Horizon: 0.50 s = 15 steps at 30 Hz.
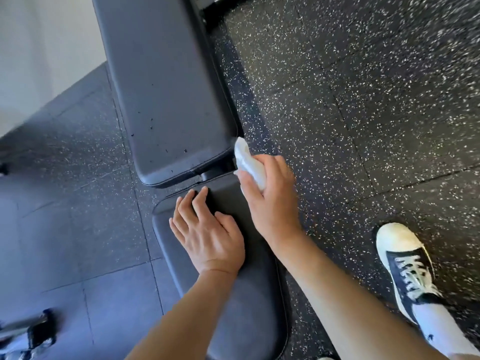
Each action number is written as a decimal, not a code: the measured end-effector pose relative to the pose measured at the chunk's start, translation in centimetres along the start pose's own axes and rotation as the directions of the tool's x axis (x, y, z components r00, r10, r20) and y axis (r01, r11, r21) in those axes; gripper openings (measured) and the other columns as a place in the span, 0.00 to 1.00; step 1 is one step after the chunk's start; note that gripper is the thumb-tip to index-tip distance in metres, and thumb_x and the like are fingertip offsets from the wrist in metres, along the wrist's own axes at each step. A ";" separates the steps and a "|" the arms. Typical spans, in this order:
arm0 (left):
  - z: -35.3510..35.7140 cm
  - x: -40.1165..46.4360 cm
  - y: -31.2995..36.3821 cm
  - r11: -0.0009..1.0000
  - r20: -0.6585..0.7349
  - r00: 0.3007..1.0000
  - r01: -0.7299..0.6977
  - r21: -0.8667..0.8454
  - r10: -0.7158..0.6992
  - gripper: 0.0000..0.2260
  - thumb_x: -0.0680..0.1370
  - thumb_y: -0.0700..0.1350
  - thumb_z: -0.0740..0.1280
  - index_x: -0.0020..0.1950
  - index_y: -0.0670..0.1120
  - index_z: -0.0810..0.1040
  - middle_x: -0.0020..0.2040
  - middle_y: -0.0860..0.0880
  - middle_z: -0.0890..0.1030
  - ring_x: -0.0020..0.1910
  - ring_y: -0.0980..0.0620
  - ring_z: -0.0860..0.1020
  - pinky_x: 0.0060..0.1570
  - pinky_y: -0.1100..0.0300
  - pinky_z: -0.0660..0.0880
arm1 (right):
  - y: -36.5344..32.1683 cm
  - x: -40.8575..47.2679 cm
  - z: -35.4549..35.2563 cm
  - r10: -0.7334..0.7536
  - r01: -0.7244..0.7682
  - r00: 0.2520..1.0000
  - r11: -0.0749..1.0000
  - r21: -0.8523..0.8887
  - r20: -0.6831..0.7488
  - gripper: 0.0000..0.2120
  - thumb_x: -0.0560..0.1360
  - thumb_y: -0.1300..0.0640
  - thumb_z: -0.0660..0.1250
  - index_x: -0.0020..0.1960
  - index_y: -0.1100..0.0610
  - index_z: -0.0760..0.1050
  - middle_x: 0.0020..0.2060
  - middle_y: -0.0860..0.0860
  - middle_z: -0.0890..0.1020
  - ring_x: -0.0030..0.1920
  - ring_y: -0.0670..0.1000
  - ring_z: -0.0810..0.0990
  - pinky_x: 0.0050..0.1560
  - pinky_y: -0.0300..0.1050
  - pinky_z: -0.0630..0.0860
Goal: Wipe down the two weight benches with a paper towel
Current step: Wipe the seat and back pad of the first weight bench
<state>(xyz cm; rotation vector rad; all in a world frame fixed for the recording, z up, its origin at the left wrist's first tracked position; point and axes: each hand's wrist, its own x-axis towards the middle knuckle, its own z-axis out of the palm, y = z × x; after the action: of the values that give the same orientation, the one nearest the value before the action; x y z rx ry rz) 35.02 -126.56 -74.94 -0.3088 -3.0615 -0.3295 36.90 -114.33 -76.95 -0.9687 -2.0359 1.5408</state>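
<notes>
Bracing on the bench's seat pad, the left hand lies flat, fingers spread, likely for balance; the right hand grips the crumpled paper towel at the back pad's near right corner, ready to wipe.

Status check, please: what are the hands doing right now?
Left hand flat on seat pad. Right hand grips towel beside back pad. Nothing blocking.
</notes>
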 end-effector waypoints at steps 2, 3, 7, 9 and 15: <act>0.0 -0.1 0.0 1.000 0.002 1.000 -0.008 -0.008 0.008 0.26 0.74 0.45 0.58 0.72 0.46 0.72 0.73 0.45 0.70 0.75 0.38 0.66 0.76 0.35 0.58 | 0.3 -2.0 -0.6 -0.013 0.013 0.999 1.000 0.010 -0.036 0.11 0.81 0.54 0.71 0.60 0.57 0.76 0.53 0.49 0.75 0.53 0.54 0.75 0.56 0.53 0.74; -0.1 -0.1 0.1 1.000 0.000 1.000 -0.009 -0.012 0.009 0.26 0.74 0.45 0.58 0.72 0.46 0.72 0.72 0.45 0.71 0.74 0.38 0.66 0.76 0.35 0.58 | 0.5 -3.6 -1.1 0.003 -0.002 0.998 0.999 0.033 -0.057 0.11 0.81 0.54 0.71 0.61 0.57 0.75 0.53 0.48 0.75 0.53 0.52 0.76 0.57 0.52 0.75; -0.2 -0.2 0.2 1.000 -0.019 1.000 -0.014 -0.019 0.013 0.26 0.74 0.46 0.56 0.72 0.46 0.73 0.72 0.44 0.72 0.73 0.37 0.67 0.76 0.36 0.59 | 1.4 -11.3 -3.0 0.077 -0.072 0.996 0.994 0.079 -0.055 0.12 0.82 0.48 0.68 0.63 0.52 0.73 0.54 0.44 0.74 0.56 0.48 0.76 0.58 0.49 0.74; -0.3 -0.2 0.2 1.000 -0.026 1.000 -0.014 -0.022 0.014 0.26 0.74 0.47 0.55 0.72 0.45 0.74 0.72 0.44 0.72 0.72 0.36 0.68 0.76 0.37 0.59 | 1.8 -13.8 -3.5 0.098 -0.095 0.994 0.993 0.066 -0.039 0.13 0.82 0.45 0.66 0.62 0.50 0.72 0.55 0.41 0.74 0.56 0.47 0.76 0.57 0.48 0.74; -0.2 0.0 0.0 1.000 -0.013 1.000 -0.011 -0.005 0.011 0.27 0.74 0.48 0.56 0.72 0.46 0.73 0.72 0.44 0.71 0.73 0.37 0.67 0.76 0.37 0.59 | 1.1 -7.8 -1.9 0.143 -0.142 0.988 0.990 0.021 -0.052 0.12 0.81 0.47 0.69 0.59 0.52 0.72 0.51 0.45 0.76 0.50 0.50 0.77 0.50 0.52 0.76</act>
<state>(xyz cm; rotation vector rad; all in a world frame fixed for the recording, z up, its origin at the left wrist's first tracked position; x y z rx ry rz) 35.06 -126.57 -74.72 -0.3219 -3.0457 -0.3374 43.77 -118.67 -76.77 -1.1585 -1.9513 1.5833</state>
